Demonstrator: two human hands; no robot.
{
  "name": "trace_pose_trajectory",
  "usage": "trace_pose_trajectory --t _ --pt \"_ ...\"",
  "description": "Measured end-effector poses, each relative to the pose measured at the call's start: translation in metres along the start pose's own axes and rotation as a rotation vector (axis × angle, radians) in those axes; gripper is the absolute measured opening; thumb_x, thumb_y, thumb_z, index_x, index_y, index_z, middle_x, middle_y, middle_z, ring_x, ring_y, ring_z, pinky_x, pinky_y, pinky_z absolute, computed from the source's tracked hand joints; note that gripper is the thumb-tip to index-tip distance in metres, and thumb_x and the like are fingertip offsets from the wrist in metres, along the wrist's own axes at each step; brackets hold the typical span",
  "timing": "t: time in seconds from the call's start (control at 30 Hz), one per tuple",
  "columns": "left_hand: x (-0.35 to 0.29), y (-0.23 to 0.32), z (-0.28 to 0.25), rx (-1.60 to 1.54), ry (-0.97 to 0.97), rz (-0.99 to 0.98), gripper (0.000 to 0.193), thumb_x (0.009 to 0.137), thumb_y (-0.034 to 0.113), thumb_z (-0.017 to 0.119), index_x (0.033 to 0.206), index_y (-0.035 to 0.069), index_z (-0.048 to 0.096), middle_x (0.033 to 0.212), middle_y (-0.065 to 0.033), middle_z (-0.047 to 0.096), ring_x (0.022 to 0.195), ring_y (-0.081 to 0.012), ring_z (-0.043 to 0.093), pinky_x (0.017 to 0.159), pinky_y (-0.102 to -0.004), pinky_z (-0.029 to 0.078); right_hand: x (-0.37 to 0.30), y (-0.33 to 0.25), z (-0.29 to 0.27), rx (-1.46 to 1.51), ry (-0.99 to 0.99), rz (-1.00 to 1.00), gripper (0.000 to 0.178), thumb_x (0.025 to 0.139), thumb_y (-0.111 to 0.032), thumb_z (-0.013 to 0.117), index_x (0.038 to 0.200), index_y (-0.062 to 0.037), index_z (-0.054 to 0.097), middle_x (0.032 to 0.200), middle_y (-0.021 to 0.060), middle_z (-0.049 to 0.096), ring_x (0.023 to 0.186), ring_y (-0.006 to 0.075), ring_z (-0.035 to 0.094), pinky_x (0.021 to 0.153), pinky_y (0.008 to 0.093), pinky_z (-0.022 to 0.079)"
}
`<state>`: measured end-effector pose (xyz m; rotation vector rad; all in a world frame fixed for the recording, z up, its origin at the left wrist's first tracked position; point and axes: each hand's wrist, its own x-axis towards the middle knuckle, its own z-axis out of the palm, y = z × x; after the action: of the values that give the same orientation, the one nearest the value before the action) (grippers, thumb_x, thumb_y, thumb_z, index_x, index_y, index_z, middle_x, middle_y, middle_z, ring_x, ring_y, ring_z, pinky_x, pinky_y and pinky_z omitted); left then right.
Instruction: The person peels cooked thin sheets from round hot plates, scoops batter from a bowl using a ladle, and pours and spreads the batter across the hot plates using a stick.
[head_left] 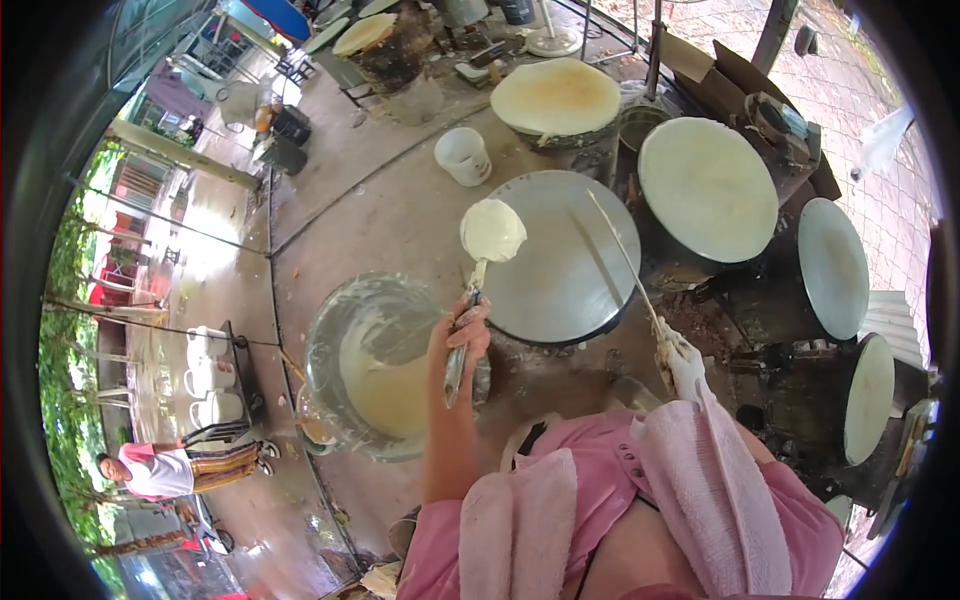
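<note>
My left hand [462, 338] is closed around the handle of a ladle [493, 231]. Pale batter fills the ladle's bowl, which is over the left edge of a round flat griddle [545, 290]. In a white glove, my right hand [682, 364] grips a long thin wooden stick [630, 260], its far end slanting over the griddle's right side. No batter shows on the grey plate of this griddle. Left of it stands a large tub [325, 350] with pale batter [405, 395] inside and smears up its wall.
A crêpe-like sheet [556, 95] covers a griddle beyond. More round griddles [707, 188] curve along my right, several with pale tops. A white bucket [463, 157] stands on the concrete floor. Cardboard boxes [715, 75] are at back right; a person [165, 470] is far left.
</note>
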<state>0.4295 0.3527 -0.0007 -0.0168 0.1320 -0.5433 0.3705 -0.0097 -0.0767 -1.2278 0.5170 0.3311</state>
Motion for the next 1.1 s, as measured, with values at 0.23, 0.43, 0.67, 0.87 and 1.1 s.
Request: trace_pose_trajectory --t 0.23,0.43,0.67,0.87,1.1 --pt "0.143 -0.059 -0.03 1.105 0.561 0.304 0.032 0.095 0.034 0.046 0.086 0.004 0.053 0.057 0.0023 0.042 0.041 -0.0073 0.035 0.042 -0.0244 0.03 0.105 -0.019 -0.005 -0.382 0.045 -0.412 0.034 0.089 -0.016 0.055 0.123 -0.0097 0.053 0.086 0.0001 0.055 0.063 0.0136 0.055 0.058 0.0273 0.046" --pt "0.186 -0.078 -0.065 1.554 0.908 0.241 0.032 0.091 0.032 0.052 0.088 0.001 0.053 0.065 -0.0052 0.052 0.055 -0.0177 0.053 0.054 -0.0327 0.042 0.115 -0.019 0.015 -1.389 0.243 -0.312 0.057 0.085 -0.027 0.053 0.138 -0.0256 0.033 0.091 0.0159 0.057 0.071 0.0369 0.06 0.06 0.0461 0.048" --pt "0.113 -0.021 -0.053 2.018 1.017 0.96 0.041 0.09 0.027 0.052 0.107 -0.01 0.051 0.098 -0.0297 0.057 0.093 -0.045 0.053 0.084 -0.0472 0.04 0.136 0.01 0.068 -0.518 0.182 -0.045 0.034 0.083 -0.035 0.054 0.109 -0.0137 0.063 0.079 0.0136 0.066 0.07 0.0271 0.065 0.063 0.0369 0.05" --pt "0.026 0.01 -0.073 1.974 0.979 0.838 0.034 0.091 0.023 0.051 0.104 -0.008 0.053 0.085 -0.0182 0.059 0.07 -0.0241 0.059 0.061 -0.0347 0.047 0.146 -0.011 0.045 -0.779 0.299 -0.37 0.025 0.085 -0.015 0.052 0.106 -0.0087 0.063 0.073 0.0011 0.063 0.06 0.0138 0.058 0.059 0.0295 0.049" --pt "-0.033 -0.002 -0.124 1.769 0.998 0.561 0.018 0.089 0.015 0.053 0.093 -0.003 0.054 0.071 -0.0075 0.054 0.056 -0.0176 0.049 0.053 -0.0319 0.04 0.136 -0.015 0.076 -0.701 0.08 -0.07 0.022 0.082 -0.026 0.06 0.088 -0.0062 0.068 0.067 0.0029 0.059 0.058 0.0084 0.052 0.056 0.0254 0.046"
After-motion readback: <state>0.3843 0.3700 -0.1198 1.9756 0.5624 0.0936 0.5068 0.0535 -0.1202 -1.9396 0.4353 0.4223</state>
